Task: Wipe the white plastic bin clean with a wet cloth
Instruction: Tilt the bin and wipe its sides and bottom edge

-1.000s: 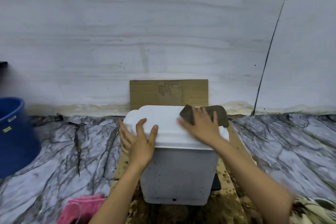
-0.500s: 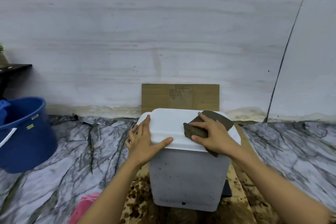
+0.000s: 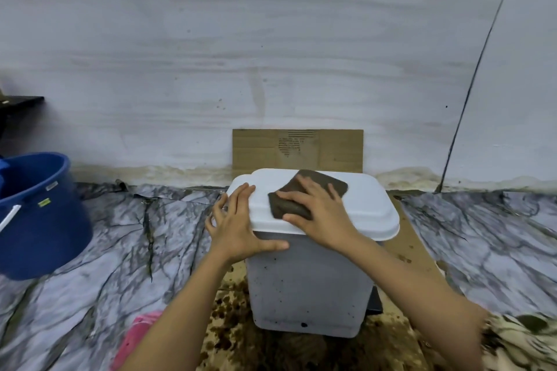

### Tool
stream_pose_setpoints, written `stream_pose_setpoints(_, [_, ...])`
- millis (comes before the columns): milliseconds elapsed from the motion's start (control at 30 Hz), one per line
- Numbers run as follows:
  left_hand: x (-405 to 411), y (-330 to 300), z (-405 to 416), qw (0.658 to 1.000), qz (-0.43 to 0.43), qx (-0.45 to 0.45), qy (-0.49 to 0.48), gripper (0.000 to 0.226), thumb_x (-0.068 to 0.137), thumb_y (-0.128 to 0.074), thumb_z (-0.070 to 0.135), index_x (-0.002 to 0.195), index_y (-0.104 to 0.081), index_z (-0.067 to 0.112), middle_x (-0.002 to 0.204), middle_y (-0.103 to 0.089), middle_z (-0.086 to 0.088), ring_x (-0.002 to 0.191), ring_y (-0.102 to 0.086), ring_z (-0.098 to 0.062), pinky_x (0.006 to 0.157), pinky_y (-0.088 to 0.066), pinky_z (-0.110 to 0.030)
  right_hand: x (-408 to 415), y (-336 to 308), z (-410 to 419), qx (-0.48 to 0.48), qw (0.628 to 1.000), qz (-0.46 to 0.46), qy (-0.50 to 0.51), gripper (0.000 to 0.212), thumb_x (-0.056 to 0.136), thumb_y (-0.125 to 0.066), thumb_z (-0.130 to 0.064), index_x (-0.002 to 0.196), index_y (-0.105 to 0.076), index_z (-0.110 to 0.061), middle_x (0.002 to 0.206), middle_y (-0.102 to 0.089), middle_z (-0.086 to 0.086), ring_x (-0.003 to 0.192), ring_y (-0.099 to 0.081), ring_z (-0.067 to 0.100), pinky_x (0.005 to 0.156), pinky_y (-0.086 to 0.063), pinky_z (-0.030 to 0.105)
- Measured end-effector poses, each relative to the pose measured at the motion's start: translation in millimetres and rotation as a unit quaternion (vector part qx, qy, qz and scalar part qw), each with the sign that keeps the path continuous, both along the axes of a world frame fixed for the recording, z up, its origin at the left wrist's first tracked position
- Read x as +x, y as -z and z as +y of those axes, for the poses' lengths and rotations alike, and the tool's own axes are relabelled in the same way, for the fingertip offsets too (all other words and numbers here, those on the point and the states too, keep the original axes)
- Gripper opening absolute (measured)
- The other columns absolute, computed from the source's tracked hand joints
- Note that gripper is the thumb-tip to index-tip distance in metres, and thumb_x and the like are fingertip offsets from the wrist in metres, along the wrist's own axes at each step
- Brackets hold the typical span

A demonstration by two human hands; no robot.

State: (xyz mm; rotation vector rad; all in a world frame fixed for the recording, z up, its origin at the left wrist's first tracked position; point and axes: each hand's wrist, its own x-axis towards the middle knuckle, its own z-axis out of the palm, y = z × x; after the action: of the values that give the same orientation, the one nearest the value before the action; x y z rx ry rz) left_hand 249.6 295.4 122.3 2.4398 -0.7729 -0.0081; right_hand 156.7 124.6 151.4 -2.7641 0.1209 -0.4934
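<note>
brown wet cloth [image 3: 307, 197] slid leftward across white bin lid [image 3: 370, 205] under flat-fingered right hand [image 3: 319, 217]; left hand [image 3: 238, 220] spread open, bracing corner; speckled front untouched.

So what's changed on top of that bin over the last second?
The right hand slid the brown cloth from the lid's far right corner leftward toward the middle of the lid. The left hand shifted on the lid's left edge, thumb now across the front. The white bin stayed put.
</note>
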Motion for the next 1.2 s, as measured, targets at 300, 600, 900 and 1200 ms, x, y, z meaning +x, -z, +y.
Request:
stream_pose_setpoints(300, [10, -11, -23, 0.998, 0.059, -0.014, -0.026, 0.097, 0.066, -0.046, 0.085, 0.144, -0.013, 0.038, 0.154, -0.001, 0.022, 0.142, 0.007, -0.021, 0.108, -0.013, -0.065, -60, -13, -88, 0.064, 0.988, 0.057, 0.129, 0.045, 0.086, -0.058, -0.049, 0.121, -0.048, -0.024, 0.129, -0.040, 0.009, 0.121, -0.040, 0.030, 0.097, -0.041, 0.047])
stream_pose_setpoints(600, [39, -6, -59, 0.996, 0.062, -0.068, -0.003, 0.056, 0.085, -0.050, 0.062, 0.135, -0.031, 0.045, 0.157, 0.005, 0.006, 0.140, 0.026, -0.036, 0.115, 0.006, -0.048, -9, 32, -33, -0.178, 0.978, -0.070, 0.083, 0.034, 0.087, -0.059, -0.007, 0.121, -0.054, -0.011, 0.153, -0.028, 0.016, 0.144, -0.013, 0.041, 0.117, -0.009, 0.052])
stream_pose_setpoints(900, [66, -5, -82, 0.988, 0.077, -0.137, 0.006, 0.047, 0.083, -0.053, 0.061, 0.126, -0.043, 0.044, 0.153, -0.006, 0.008, 0.140, 0.028, -0.031, 0.115, 0.007, -0.046, -59, 133, -72, -0.203, 0.975, 0.018, 0.085, 0.036, 0.100, -0.019, -0.042, 0.120, -0.044, -0.027, 0.132, -0.058, 0.002, 0.119, -0.058, 0.028, 0.096, -0.047, 0.044])
stream_pose_setpoints(1200, [67, -6, -89, 0.985, 0.058, -0.165, -0.002, 0.068, 0.068, -0.063, 0.071, 0.125, -0.043, 0.042, 0.149, -0.014, 0.007, 0.141, 0.023, -0.029, 0.117, 0.001, -0.046, 30, 131, 17, -0.109, 0.989, -0.038, 0.090, 0.047, 0.085, -0.059, -0.041, 0.129, -0.050, -0.029, 0.132, -0.058, 0.001, 0.124, -0.053, 0.029, 0.112, -0.025, 0.052])
